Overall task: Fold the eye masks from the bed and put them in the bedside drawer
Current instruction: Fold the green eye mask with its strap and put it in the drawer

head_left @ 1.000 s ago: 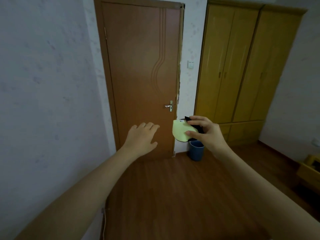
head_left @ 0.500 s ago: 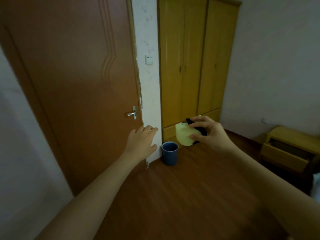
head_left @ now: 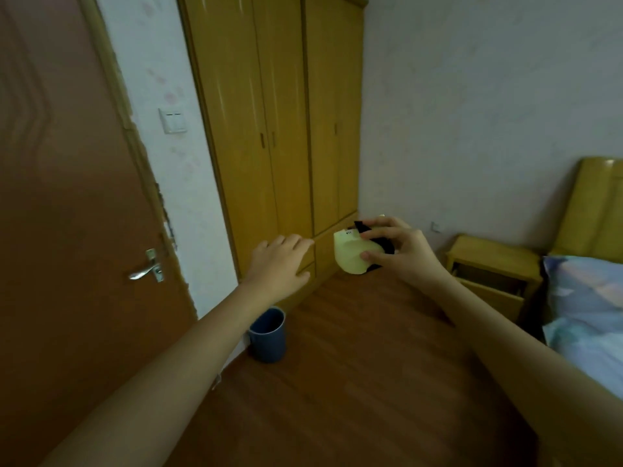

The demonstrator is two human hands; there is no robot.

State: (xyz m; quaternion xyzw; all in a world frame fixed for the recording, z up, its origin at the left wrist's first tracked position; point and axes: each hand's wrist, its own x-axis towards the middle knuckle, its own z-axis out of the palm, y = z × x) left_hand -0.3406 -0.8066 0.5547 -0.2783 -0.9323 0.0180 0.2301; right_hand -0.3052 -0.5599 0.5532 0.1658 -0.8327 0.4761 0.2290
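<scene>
The folded eye mask is a pale yellow pad with a rounded lower edge, a small white tag with dark print near its top, and a black strap or backing bunched behind it. It is held in mid-air in front of the wardrobe's lower drawers, pinched in the right hand, whose thumb presses the yellow face from below while the fingers close over the black part from above. The left hand hovers just beside it, palm down, fingers loosely spread and holding nothing, apart from the mask. Between the hands and the bedside table lies a bare stretch of dark wooden floor. The bedside table stands against the wall at the right, its drawer pulled partly out so that a dark gap shows above the drawer front. Just right of it is the bed, with pale blue patterned bedding and a yellow wooden headboard. A blue wastebasket stands on the floor near the foot of the tall yellow wardrobe, below the left forearm. The brown door with a metal lever handle fills the left side, and a white light switch sits on the pale wall between door and wardrobe.
</scene>
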